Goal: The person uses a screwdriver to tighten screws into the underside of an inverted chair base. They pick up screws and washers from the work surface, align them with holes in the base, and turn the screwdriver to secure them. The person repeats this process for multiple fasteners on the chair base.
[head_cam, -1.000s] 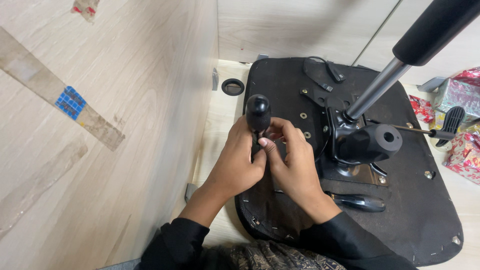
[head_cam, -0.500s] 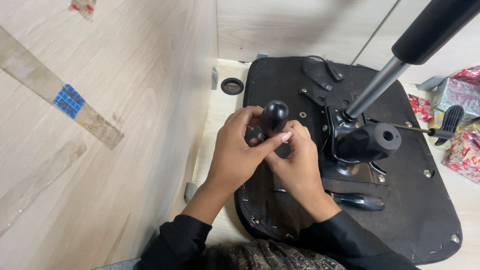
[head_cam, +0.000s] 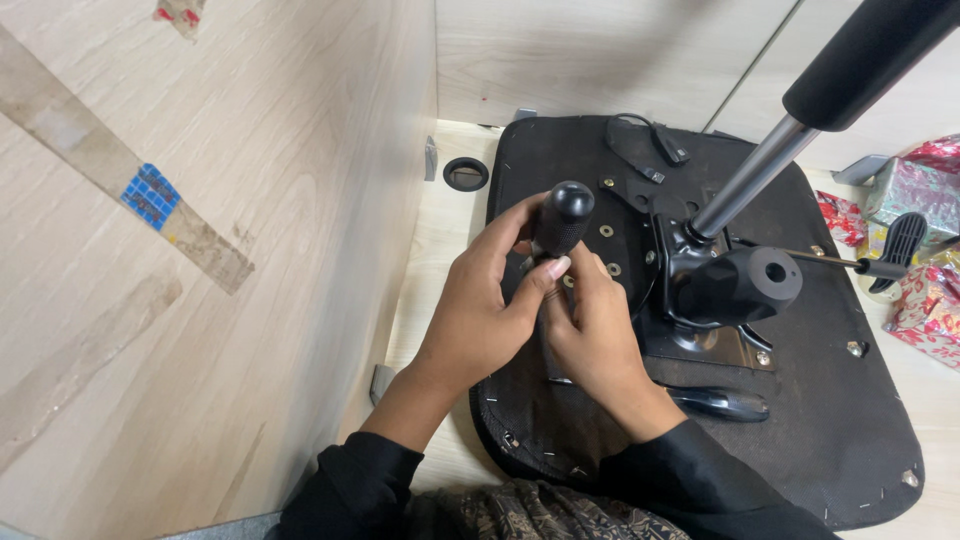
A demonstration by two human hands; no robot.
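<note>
An upturned black chair seat point(head_cam: 860, 420) lies on a light wooden table, its metal tilt mechanism point(head_cam: 735, 290) and gas cylinder point(head_cam: 760, 175) pointing up. My left hand point(head_cam: 480, 310) grips the black handle of a screwdriver point(head_cam: 562, 215) held upright over the seat's left side. My right hand point(head_cam: 595, 335) is curled around the tool's lower part just beneath; the tip is hidden by my fingers. Small bolt holes with washers point(head_cam: 606, 231) show beside the handle.
A tall wooden panel point(head_cam: 200, 250) with tape strips stands close on the left. A round cable hole point(head_cam: 465, 174) is in the table. A black lever point(head_cam: 720, 403) lies on the seat. Shiny wrapped packages point(head_cam: 915, 190) sit at the right edge.
The screwdriver handle has shifted slightly right and tilted between the frames, my fingers regripping around it. The seat and mechanism have stayed where they were.
</note>
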